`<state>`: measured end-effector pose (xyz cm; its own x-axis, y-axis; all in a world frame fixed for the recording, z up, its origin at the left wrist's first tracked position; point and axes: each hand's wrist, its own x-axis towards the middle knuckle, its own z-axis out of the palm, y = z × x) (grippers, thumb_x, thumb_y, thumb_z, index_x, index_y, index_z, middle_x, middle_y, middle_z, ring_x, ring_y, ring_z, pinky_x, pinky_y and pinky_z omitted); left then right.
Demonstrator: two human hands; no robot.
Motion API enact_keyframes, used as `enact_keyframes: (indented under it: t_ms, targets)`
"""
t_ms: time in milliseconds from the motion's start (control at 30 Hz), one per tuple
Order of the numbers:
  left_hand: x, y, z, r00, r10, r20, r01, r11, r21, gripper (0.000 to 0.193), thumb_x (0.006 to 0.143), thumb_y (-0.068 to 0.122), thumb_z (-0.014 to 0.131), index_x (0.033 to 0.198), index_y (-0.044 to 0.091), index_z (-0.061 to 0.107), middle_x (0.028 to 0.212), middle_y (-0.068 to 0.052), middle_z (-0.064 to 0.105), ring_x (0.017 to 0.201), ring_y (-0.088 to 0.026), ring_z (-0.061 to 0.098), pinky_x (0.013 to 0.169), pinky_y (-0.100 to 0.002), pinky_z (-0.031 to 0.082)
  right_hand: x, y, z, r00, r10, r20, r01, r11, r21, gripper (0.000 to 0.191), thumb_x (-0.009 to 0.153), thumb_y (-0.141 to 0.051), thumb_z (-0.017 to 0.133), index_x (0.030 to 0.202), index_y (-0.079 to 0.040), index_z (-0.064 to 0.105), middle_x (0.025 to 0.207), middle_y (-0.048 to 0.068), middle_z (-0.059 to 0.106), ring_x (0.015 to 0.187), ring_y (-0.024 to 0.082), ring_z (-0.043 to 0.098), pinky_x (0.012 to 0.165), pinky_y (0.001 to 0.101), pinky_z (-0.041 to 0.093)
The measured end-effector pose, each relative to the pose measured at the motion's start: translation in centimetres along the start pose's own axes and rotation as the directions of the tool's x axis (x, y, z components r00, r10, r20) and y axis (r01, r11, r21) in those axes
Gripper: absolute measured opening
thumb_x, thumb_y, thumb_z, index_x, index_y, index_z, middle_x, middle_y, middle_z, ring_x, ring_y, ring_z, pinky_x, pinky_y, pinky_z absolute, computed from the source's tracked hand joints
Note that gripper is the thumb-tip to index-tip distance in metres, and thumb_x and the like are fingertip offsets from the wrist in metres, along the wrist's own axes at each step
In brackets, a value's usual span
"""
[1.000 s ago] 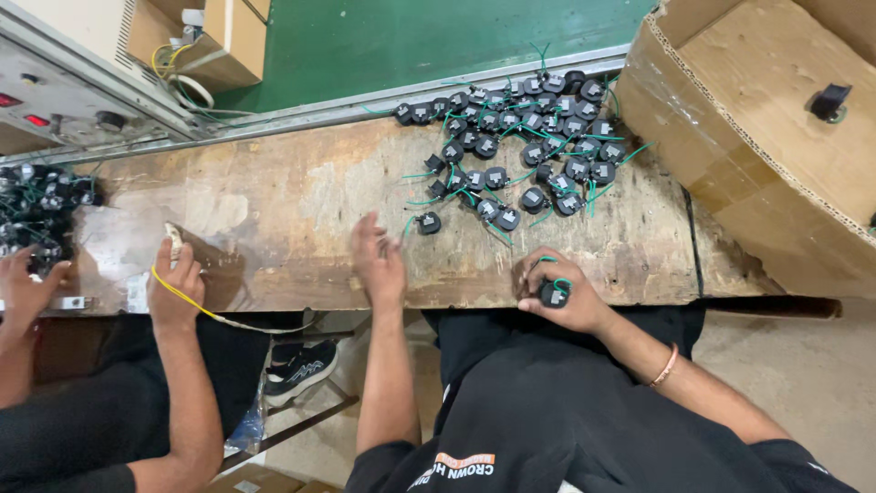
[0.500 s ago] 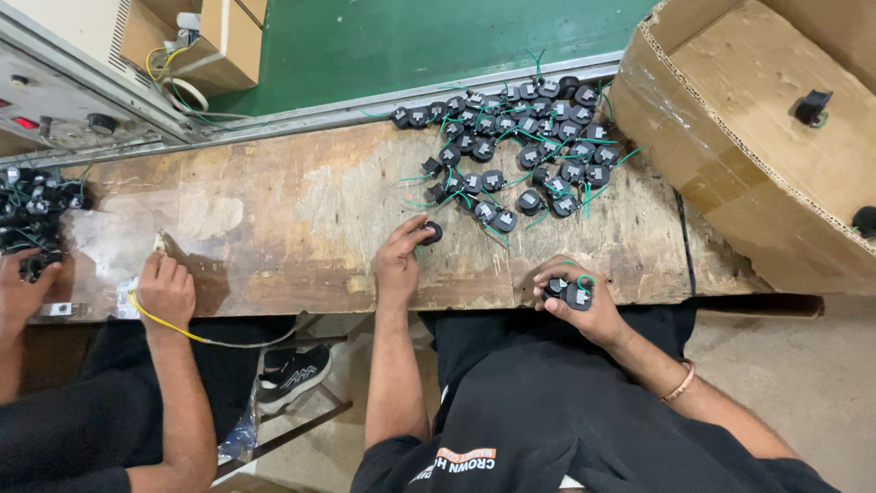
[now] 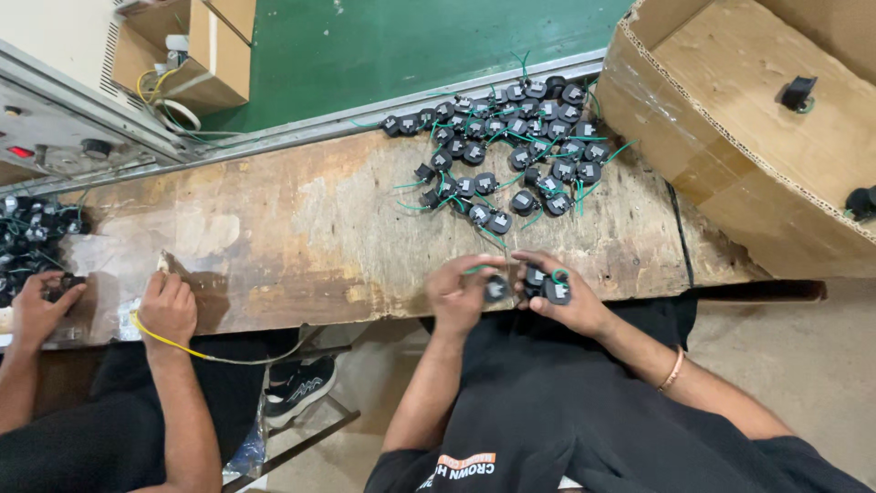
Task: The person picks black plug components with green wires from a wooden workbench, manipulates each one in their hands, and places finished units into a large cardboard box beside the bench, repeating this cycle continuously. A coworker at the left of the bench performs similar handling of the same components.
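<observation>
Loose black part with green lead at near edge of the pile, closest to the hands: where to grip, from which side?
Judging by pose: take the small black part by its round body, from the near bench edge. That side is open; neighbours crowd the far side. Its thin green lead looks too floppy to grip.

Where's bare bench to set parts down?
Free: the worn wooden bench top between the co-worker's hand and the left hand. Also a strip right of the pile, by the cardboard box. Crowded: the pile of black parts with green wires.

Cardboard box (image 3: 730,128), green floor (image 3: 383,46), perhaps a grey machine (image 3: 55,137).
</observation>
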<state>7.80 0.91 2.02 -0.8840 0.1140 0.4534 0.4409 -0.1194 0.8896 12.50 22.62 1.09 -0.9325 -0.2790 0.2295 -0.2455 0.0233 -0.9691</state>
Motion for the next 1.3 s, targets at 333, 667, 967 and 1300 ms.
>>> enact_keyframes:
  t_ms: [333, 667, 967, 1300]
  targets:
    - [1.4, 1.3, 0.6, 0.909, 0.033, 0.416, -0.084, 0.991, 0.103, 0.025, 0.08, -0.004, 0.079, 0.101, 0.004, 0.069, 0.117, -0.013, 0.074, 0.114, -0.027, 0.071, 0.098, -0.037, 0.057, 0.1, -0.8, -0.8, 0.999, 0.002, -0.036, -0.011, 0.962, -0.274, 0.035, 0.075, -0.022, 0.085, 0.1, -0.002, 0.07, 0.105, 0.015, 0.066, 0.1, 0.029, 0.066, 0.09, 0.0395, 0.052]
    - [0.1, 1.2, 1.1, 0.947, -0.035, 0.319, -0.022, 0.984, 0.176, 0.029, 0.073, 0.01, 0.091, 0.087, 0.005, 0.066, 0.091, -0.008, 0.074, 0.089, -0.023, 0.072, 0.082, -0.034, 0.055, 0.5, -2.6, -0.4, 0.988, -0.097, 0.117, 0.127, 0.95, -0.284, 0.035, 0.071, -0.012, 0.087, 0.099, -0.003, 0.067, 0.104, 0.013, 0.064, 0.097, 0.031, 0.067, 0.084, 0.0398, 0.053]
    - [0.7, 2.8, 1.7, 0.928, 0.14, 0.345, -0.167, 0.985, 0.049, 0.024, 0.082, 0.0, 0.082, 0.103, 0.004, 0.073, 0.111, -0.011, 0.076, 0.11, -0.027, 0.073, 0.099, -0.036, 0.059, 0.0, -2.6, -0.5, 0.996, -0.083, -0.022, 0.073, 0.954, -0.29, 0.033, 0.075, -0.014, 0.084, 0.1, -0.003, 0.067, 0.105, 0.014, 0.066, 0.098, 0.031, 0.066, 0.087, 0.0391, 0.052]
    - [0.5, 2.1, 1.5, 0.97, 0.005, 0.245, -0.035, 0.993, 0.116, 0.022, 0.08, 0.002, 0.086, 0.089, 0.006, 0.067, 0.096, -0.008, 0.073, 0.094, -0.02, 0.073, 0.083, -0.033, 0.059, -0.3, -3.3, 0.0, 0.991, -0.127, 0.035, 0.131, 0.942, -0.309, 0.034, 0.073, -0.013, 0.083, 0.1, 0.0, 0.067, 0.101, 0.011, 0.066, 0.094, 0.027, 0.067, 0.082, 0.0376, 0.054]
